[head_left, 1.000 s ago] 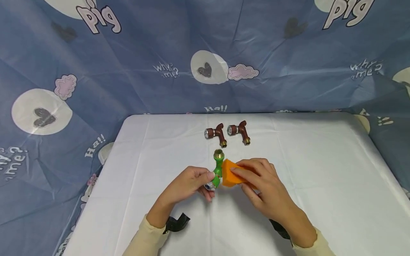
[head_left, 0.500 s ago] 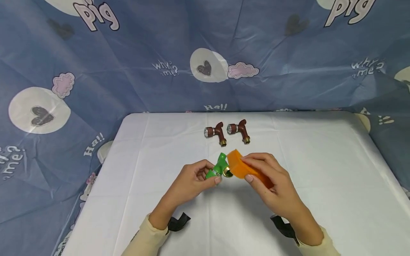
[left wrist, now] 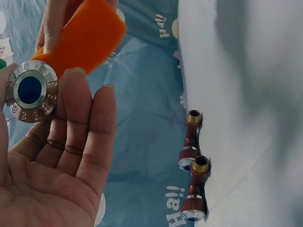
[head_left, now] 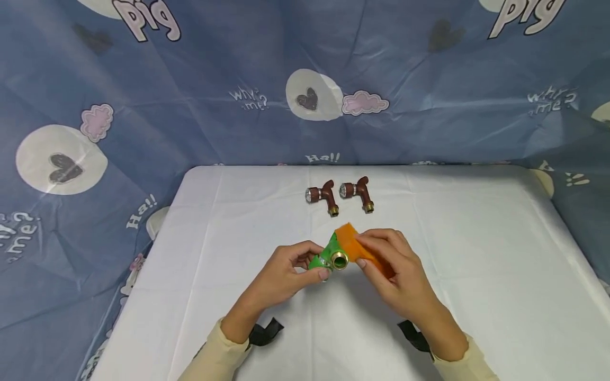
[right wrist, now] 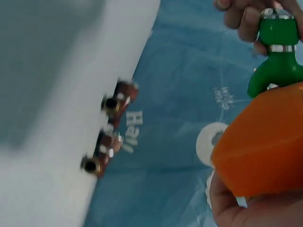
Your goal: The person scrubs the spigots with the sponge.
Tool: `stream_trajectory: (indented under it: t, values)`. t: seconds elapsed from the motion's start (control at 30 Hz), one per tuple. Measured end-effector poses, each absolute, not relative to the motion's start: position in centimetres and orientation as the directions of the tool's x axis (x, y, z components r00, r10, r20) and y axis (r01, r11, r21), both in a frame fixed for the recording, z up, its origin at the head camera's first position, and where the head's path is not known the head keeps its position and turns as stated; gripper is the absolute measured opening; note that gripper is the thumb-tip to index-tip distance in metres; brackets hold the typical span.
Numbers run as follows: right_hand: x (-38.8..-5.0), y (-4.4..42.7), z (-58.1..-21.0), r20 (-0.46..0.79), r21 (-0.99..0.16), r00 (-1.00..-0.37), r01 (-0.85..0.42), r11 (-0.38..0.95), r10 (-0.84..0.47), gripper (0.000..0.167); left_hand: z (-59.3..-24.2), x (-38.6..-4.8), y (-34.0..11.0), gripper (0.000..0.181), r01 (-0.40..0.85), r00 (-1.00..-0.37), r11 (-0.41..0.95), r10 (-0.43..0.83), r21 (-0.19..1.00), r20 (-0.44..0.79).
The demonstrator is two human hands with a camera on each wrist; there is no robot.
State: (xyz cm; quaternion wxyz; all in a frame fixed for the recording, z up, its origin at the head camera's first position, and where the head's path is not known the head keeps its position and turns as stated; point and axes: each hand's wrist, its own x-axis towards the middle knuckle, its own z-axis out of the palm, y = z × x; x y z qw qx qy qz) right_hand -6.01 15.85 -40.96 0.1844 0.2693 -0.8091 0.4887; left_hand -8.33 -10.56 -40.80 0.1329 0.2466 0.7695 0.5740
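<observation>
My left hand [head_left: 290, 270] grips a green faucet [head_left: 324, 258] by its knob end, thumb on the near side. The faucet's brass threaded mouth [head_left: 339, 260] faces the head camera. In the left wrist view the knob's silver end cap [left wrist: 32, 91] shows beside the fingers. An orange sponge [head_left: 352, 244] is pinched between the thumb and fingers of my right hand [head_left: 400, 270]. The sponge touches the faucet's green body [right wrist: 279, 71], as the right wrist view shows, and hides part of it.
Two brown faucets, a left one [head_left: 325, 197] and a right one [head_left: 358, 193], lie beyond the hands on the white-covered table [head_left: 238, 211]. Behind the table hangs a blue printed cloth [head_left: 214, 127]. Black straps [head_left: 266, 332] hang at both wrists.
The left hand has turned the green faucet, so its brass mouth swung from pointing away to facing the head camera. The sponge has shifted along the faucet body, staying in the right hand.
</observation>
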Motion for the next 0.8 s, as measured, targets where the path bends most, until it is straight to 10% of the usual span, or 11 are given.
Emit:
stream_trajectory:
  t: [0.3, 0.8]
  values:
    - [-5.9, 17.3, -39.9, 0.663, -0.598, -0.722, -0.669, 0.442, -0.197, 0.034, -40.6, -8.4, -11.2, 0.024, 0.337, -0.881, 0.302, 0.435, 0.892, 0.186]
    - [-4.0, 14.7, -39.0, 0.895, -0.188, -0.381, -0.793, 0.580, -0.230, 0.033, -41.0, -8.5, -10.8, 0.023, 0.323, -0.936, 0.434, 0.277, 0.841, 0.217]
